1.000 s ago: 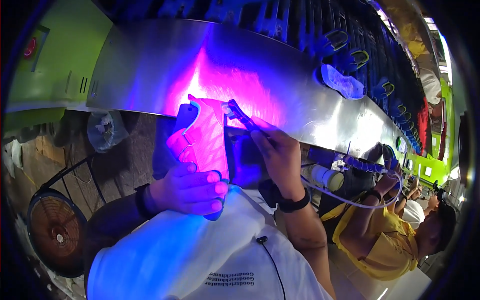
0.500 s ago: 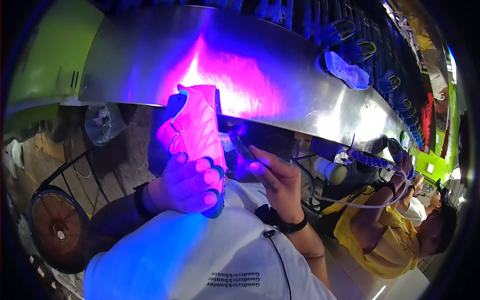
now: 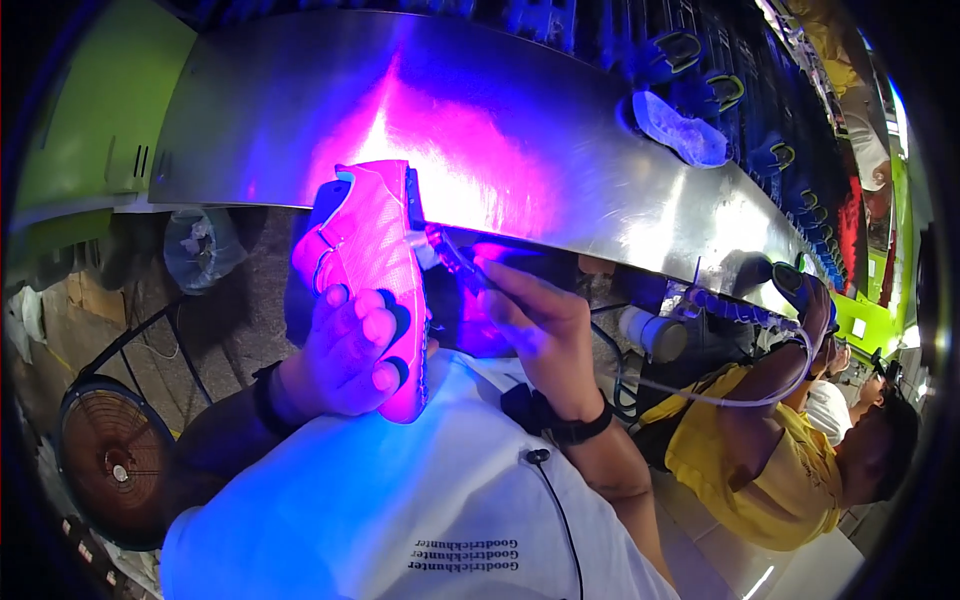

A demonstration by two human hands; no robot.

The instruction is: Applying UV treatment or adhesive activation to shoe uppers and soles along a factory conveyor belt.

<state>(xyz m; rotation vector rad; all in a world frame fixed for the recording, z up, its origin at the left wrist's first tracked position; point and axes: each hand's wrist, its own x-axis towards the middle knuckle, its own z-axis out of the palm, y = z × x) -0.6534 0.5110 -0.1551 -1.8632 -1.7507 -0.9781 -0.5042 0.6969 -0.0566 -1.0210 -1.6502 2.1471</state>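
Observation:
A shoe (image 3: 375, 245) glows pink under violet light, tilted with its opening toward the upper left and its sole edge along the right. My left hand (image 3: 345, 350) is closed round its lower end, with dark covers on some fingers. Between the fingers of my right hand (image 3: 545, 325) is a slim dark-handled brush (image 3: 455, 262). Its pale tip meets the shoe's right edge at mid-length, though glare and shadow blur the exact contact.
A metal bench (image 3: 590, 190) runs across beyond my hands, with a pale insole-shaped piece (image 3: 680, 130) on it. Behind stands a dark conveyor with shoes (image 3: 725, 92). A fan (image 3: 115, 460) stands left. At right, a person in yellow (image 3: 750, 460) works beside a white container (image 3: 652, 333).
My left hand and the shoe have shifted a little left and up. The brush tip has moved left and up with them, staying by the shoe's right edge.

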